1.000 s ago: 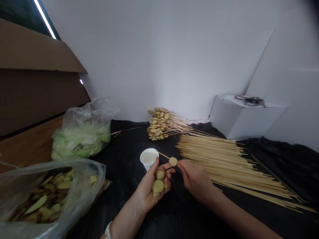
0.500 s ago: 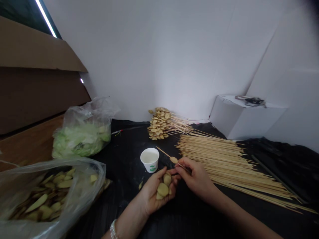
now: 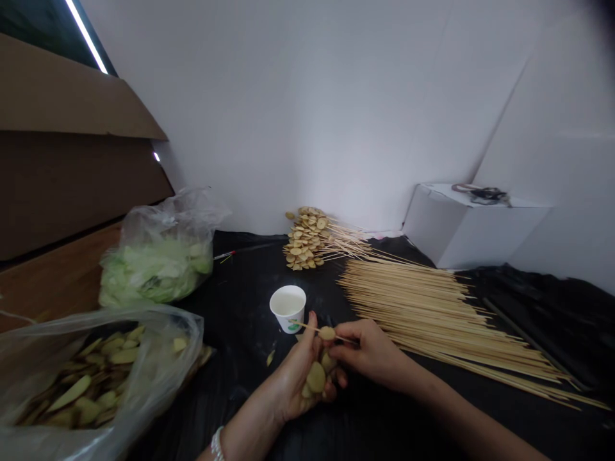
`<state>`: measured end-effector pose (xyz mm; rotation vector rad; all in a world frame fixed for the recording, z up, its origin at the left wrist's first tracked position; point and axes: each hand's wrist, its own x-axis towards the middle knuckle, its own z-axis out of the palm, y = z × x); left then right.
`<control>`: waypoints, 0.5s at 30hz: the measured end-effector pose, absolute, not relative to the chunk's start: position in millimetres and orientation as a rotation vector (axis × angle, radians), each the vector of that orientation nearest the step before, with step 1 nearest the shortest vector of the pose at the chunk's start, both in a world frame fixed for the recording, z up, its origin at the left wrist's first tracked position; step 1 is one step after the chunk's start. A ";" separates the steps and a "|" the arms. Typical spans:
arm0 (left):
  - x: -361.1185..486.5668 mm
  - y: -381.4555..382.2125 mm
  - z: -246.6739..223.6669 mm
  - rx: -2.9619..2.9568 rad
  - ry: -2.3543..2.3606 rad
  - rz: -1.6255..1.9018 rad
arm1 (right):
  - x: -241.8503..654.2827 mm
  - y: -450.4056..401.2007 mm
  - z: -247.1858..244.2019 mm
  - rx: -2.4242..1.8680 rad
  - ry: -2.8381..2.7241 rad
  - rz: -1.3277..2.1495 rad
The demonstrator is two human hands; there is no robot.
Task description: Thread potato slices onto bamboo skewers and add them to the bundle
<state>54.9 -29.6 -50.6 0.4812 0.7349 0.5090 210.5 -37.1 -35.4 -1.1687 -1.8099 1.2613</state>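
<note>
Cupped in my left hand are several potato slices, its fingers curled round them and its thumb raised. Between the fingertips of my right hand is a thin wooden skewer with one potato slice threaded on it. The skewer's tip points left across my left thumb, in front of a white paper cup. That cup stands just beyond my left hand. A small scrap of potato lies on the black sheet left of my left hand.
Bare skewers lie in a wide spread to the right. Skewers loaded with potato slices are piled by the wall. At left sit an open bag of potato slices and a bag of pale green vegetable. A white box stands back right.
My right hand has lowered and tilted the skewer closer to level, bringing its slice to my left thumb. My left thumb has lifted, and the left fingers are more curled.
</note>
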 end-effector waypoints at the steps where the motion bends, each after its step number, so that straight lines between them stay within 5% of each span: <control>1: 54.8 -29.5 -50.8 0.490 0.745 0.507 | 210.4 -36.5 -35.5 -1.166 -1.800 1.300; 9: 53.6 -27.5 -51.9 0.493 0.780 0.534 | 211.8 -32.6 -30.8 -1.032 -1.629 1.681; 15: 52.0 -25.5 -44.0 0.474 0.693 0.559 | 215.2 -27.9 -34.9 -1.008 -1.593 1.590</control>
